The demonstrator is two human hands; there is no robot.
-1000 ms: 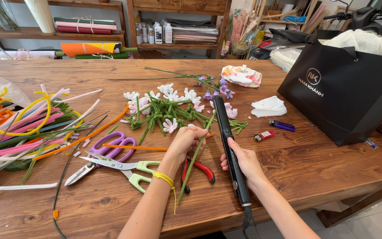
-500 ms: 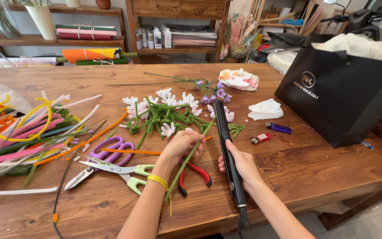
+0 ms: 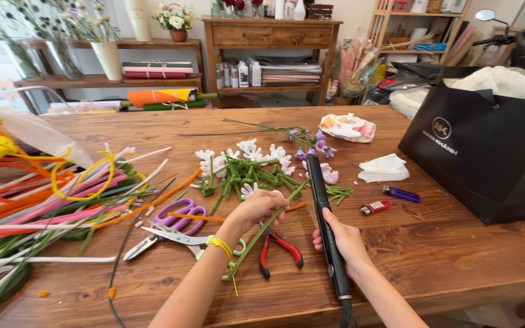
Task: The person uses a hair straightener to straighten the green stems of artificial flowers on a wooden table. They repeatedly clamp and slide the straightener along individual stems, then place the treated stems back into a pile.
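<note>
Left hand [image 3: 259,206] fingers pinch a thin green stem [image 3: 256,240]; right hand [image 3: 343,240] fingers wrap a long black iron [image 3: 323,206].

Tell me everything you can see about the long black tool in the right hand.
The long black tool looks like a slim hair straightener of matte black plastic, two narrow arms lying closed together. It lies almost lengthwise away from the person over the wooden table, its tip near the pile of pipe-cleaner flowers. The right hand grips its lower half; a black cord leaves its near end, by the table edge.
</note>
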